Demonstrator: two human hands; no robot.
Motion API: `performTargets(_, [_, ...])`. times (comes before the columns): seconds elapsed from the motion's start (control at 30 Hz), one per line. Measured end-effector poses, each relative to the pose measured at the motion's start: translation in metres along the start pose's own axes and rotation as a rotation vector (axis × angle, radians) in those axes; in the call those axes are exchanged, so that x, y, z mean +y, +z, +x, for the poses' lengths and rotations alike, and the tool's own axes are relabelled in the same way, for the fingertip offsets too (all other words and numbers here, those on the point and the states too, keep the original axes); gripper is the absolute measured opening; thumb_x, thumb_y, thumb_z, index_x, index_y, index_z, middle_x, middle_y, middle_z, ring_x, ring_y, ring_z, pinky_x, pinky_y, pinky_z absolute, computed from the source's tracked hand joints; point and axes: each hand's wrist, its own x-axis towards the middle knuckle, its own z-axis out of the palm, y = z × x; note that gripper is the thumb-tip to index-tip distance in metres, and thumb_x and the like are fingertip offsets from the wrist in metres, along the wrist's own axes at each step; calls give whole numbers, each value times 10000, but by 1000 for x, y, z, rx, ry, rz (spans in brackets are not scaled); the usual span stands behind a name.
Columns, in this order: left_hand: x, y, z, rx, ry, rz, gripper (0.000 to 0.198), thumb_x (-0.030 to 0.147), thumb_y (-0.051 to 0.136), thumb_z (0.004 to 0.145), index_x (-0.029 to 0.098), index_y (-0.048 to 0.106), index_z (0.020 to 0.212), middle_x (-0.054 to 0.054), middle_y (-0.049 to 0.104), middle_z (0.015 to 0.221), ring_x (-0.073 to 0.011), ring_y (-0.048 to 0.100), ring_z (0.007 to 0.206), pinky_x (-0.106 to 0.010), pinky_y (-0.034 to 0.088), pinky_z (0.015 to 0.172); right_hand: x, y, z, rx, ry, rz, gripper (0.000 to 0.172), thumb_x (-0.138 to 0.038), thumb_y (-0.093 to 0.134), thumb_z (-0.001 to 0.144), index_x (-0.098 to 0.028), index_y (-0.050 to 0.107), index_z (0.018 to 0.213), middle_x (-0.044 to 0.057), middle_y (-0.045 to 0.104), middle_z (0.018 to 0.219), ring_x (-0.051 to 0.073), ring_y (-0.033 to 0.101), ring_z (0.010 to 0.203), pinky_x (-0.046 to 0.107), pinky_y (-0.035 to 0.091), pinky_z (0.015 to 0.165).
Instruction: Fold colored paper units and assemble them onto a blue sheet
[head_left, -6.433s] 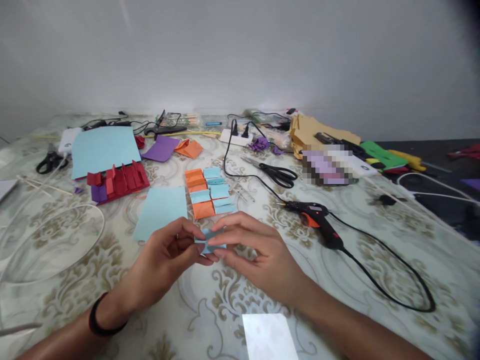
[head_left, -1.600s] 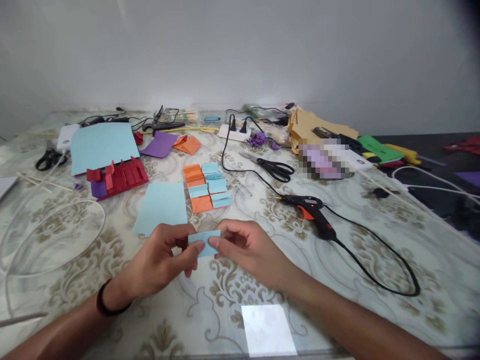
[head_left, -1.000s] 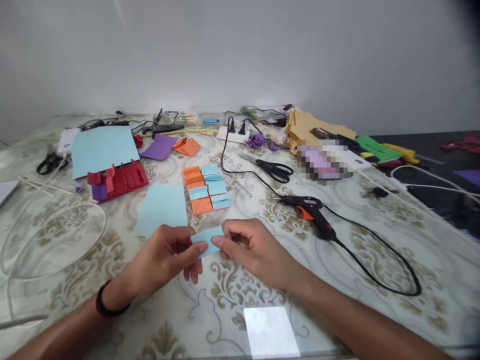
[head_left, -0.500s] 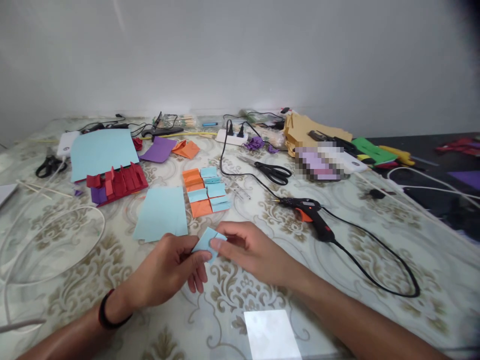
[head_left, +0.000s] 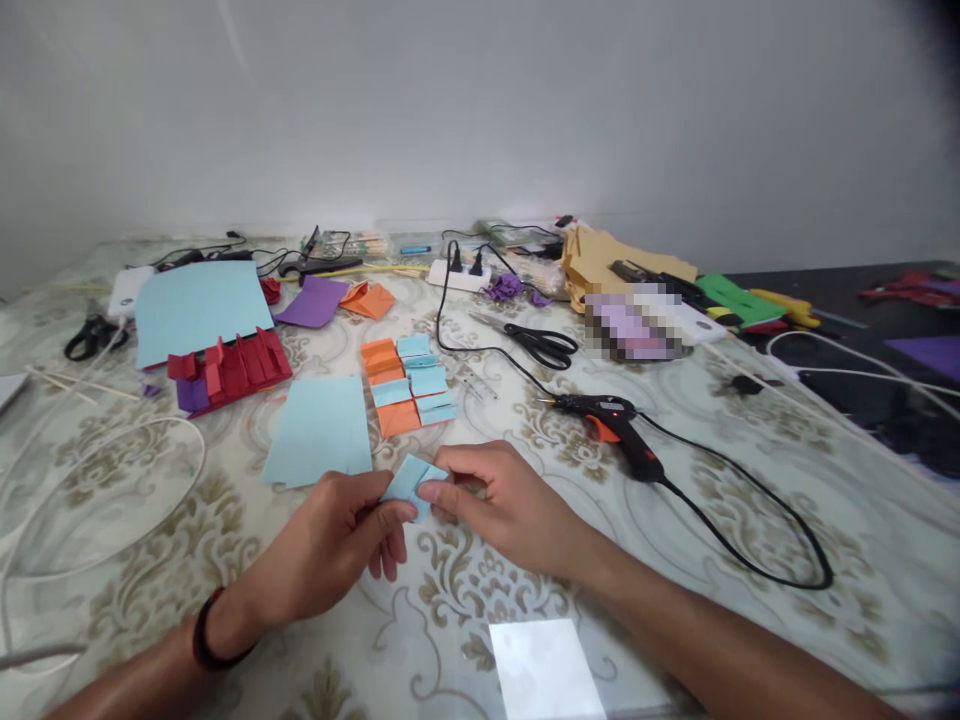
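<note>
Between my two hands is a small folded piece of light blue paper [head_left: 407,478], held just above the patterned tablecloth. My left hand [head_left: 337,535] pinches its left edge between thumb and fingers, the lower fingers curled beneath. On the right side my right hand [head_left: 499,500] grips the same paper, thumb on top. A crease runs across the paper's face. Just beyond it lie folded orange and light blue paper pieces [head_left: 397,418] set side by side in two columns. Several light blue sheets [head_left: 319,430] rest to the left, close to my left hand.
A black glue gun [head_left: 611,415] with a looping cord lies right of my hands. Black scissors [head_left: 544,345] sit behind it. A folded red paper piece [head_left: 247,365] and a big blue sheet [head_left: 199,305] are at left. A white square [head_left: 547,670] lies in front.
Both hands keep hold of the light blue paper, and the fold across it shows more raised. The whole view has shifted slightly.
</note>
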Motion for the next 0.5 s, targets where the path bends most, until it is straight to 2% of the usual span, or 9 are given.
performTargets(0.13, [3, -1, 1, 77, 3, 115, 373, 387, 542, 1013, 186, 696, 738, -11, 768, 691, -142, 704, 644, -218, 504, 601, 0, -1, 1, 85, -173, -162, 288, -247, 636, 1002, -174, 657, 724, -24, 609, 678, 113, 543, 642, 241, 414, 643])
performTargets(0.27, [2, -2, 6, 143, 19, 246, 340, 355, 560, 999, 193, 704, 738, 5, 744, 661, -139, 688, 633, -214, 452, 569, 5, 4, 1, 158, -301, -228, 149, -220, 655, 998, -173, 743, 887, 27, 713, 816, 156, 638, 762, 275, 486, 733])
performTargets(0.37, [-1, -4, 8, 170, 81, 283, 296, 326, 590, 977, 196, 689, 731, 17, 712, 633, -129, 643, 600, -213, 424, 554, 7, 6, 0, 178, -347, -200, 145, -226, 642, 1007, -179, 757, 932, 59, 746, 899, 178, 672, 831, 304, 526, 784])
performTargets(0.5, [-1, -6, 7, 207, 138, 285, 321, 348, 613, 971, 194, 635, 691, 17, 672, 630, -127, 595, 616, -219, 393, 557, 5, 6, -1, 200, -350, -175, 134, -210, 635, 1003, -195, 748, 934, 63, 732, 925, 180, 675, 853, 307, 536, 769])
